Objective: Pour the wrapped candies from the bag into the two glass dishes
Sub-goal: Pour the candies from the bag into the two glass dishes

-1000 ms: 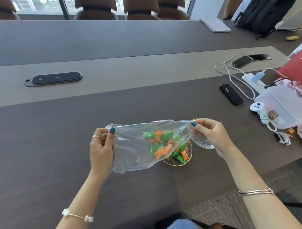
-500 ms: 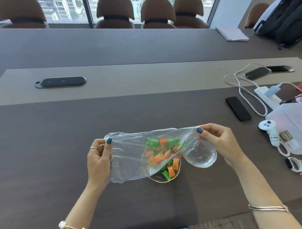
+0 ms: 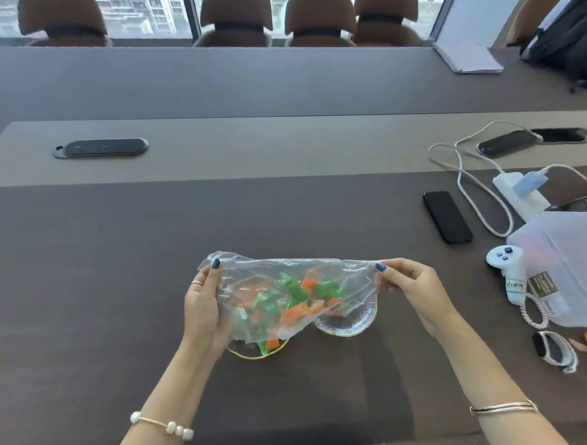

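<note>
A clear plastic bag (image 3: pixel 346 280) is stretched flat between my two hands above the table. My left hand (image 3: pixel 204 305) pinches its left edge and my right hand (image 3: pixel 413 289) pinches its right corner. Green and orange wrapped candies (image 3: pixel 296 295) show through the plastic. Two gold-rimmed glass dishes stand side by side under the bag: the left dish (image 3: pixel 247 352) with candies in it, mostly covered by the bag, and the right dish (image 3: pixel 351 324), whose visible part holds no candy.
To the right lie a black phone (image 3: pixel 447 221), a white controller (image 3: pixel 508 268), a translucent plastic box (image 3: pixel 563 265), a smartwatch (image 3: pixel 552 349) and a power strip (image 3: pixel 521 193) with cables. A black flap (image 3: pixel 101 147) sits far left. The table's near edge is close to my arms.
The bag has been pulled wider and flatter, and my right hand has carried its right corner further right, over the right dish. The candies sit spread along the bag's middle.
</note>
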`<state>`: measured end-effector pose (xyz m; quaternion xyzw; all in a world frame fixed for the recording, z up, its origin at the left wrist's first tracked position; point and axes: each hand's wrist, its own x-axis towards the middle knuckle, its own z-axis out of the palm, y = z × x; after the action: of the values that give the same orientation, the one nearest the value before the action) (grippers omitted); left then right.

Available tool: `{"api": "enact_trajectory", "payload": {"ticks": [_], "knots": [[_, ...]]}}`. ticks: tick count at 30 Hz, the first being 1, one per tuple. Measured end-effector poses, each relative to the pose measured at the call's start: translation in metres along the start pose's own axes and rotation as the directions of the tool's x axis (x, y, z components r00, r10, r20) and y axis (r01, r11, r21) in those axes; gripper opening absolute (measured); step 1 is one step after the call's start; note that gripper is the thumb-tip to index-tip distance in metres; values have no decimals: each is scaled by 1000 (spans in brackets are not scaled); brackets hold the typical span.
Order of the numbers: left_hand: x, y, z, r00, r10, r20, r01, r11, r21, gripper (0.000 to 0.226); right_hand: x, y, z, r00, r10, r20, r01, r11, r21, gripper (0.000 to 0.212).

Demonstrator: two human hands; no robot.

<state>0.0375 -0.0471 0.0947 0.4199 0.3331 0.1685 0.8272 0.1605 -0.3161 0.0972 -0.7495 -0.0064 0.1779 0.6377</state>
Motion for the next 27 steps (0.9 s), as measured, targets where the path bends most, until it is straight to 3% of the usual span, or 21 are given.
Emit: {"api": "enact_trajectory", "payload": {"ticks": [5,12,20,27], "knots": [[-7,13,39,993,12,119,-11,1000,-8,6,8,23,1,994,104,-46,-100,992,74,8],[-18,32,78,941,38,335,-32,999,-23,6,12,22,2,989,134,-54,-128,985,113,7],[-21,34,89,915,32,402,-3,997,-73,10,15,20,-9,987,142,-69,-130,979,158,9],[-15,30,86,921,19,389,-39,998,44,10,15,21,-15,986,146,-80,-128,972,199,9]]}}
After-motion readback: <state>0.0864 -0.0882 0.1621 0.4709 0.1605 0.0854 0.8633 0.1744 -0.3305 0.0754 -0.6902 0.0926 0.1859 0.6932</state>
